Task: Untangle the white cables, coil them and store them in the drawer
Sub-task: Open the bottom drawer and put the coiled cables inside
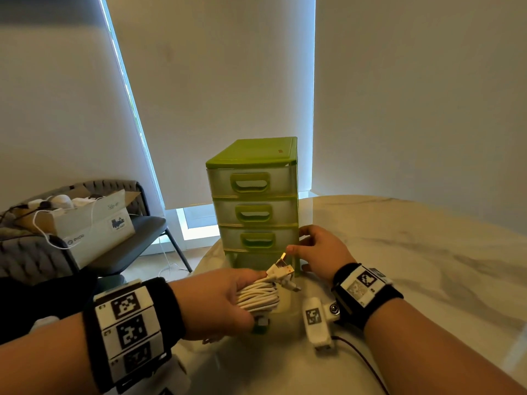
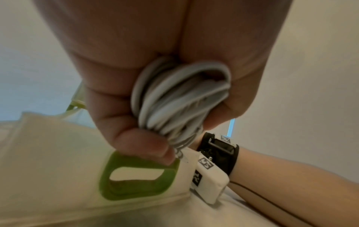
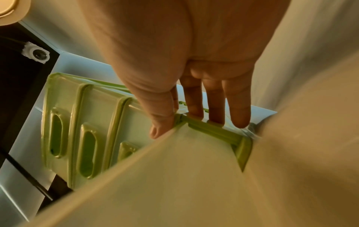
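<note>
My left hand (image 1: 248, 299) grips a coiled bundle of white cables (image 1: 262, 297), its plugs (image 1: 281, 270) sticking out toward the green drawer unit (image 1: 253, 155). The left wrist view shows the cable loops (image 2: 174, 98) clamped between thumb and fingers, just above the pulled-out bottom drawer (image 2: 58, 153) and its green handle (image 2: 136, 176). The upper three drawers are pushed in. My right hand (image 1: 298, 240) rests on the unit's lower right corner. Its thumb (image 3: 161, 127) lies on the front edge and its straight fingers (image 3: 213, 107) lie along the side.
The unit stands near the left edge of a marble table (image 1: 413, 252). A grey chair to the left carries an open cardboard box (image 1: 94, 220) with cables and devices. A thin red wire (image 1: 362, 360) trails from my right wrist camera across the table.
</note>
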Available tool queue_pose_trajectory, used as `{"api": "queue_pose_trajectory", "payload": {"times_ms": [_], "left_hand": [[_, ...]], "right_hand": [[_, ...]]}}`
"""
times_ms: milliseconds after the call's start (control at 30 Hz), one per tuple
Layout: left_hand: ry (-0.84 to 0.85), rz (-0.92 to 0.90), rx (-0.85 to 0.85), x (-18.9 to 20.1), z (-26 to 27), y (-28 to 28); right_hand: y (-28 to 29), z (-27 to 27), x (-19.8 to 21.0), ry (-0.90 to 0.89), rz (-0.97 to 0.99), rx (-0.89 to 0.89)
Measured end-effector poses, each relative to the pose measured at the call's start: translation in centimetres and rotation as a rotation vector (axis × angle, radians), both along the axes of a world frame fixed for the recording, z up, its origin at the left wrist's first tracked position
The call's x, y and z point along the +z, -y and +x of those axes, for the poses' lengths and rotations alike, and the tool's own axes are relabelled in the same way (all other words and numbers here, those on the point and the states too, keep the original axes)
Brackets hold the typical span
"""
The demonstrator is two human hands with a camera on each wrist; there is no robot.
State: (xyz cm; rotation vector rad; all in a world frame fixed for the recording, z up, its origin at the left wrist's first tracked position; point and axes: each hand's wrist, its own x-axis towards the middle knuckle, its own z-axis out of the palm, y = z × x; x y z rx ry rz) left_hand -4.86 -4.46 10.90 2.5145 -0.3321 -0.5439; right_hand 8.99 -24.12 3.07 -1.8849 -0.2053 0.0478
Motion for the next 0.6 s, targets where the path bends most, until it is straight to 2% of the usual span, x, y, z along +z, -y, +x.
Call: {"api": "queue_pose_trajectory", "payload": {"times_ms": [167, 367, 467, 600], "left_hand": [[0.013, 0.043, -0.007, -0.2, -0.9, 0.0], [-0.023, -0.014, -0.008, 0.6, -1.5, -0.4], [0.054, -0.082, 0.043, 2.3, -0.8, -0.8], [0.201, -0.037, 0.119, 3.5, 1.3, -0.1]], "right_hand": [[0.0, 0.1, -0.2, 0.005, 0.005, 0.002], [0.0, 0.5, -0.5, -0.037, 0.078, 0.014], [0.0, 0.6, -0.7, -0.059, 0.113, 0.021], [0.0, 0.5, -0.7, -0.072, 0.135, 0.030]]}}
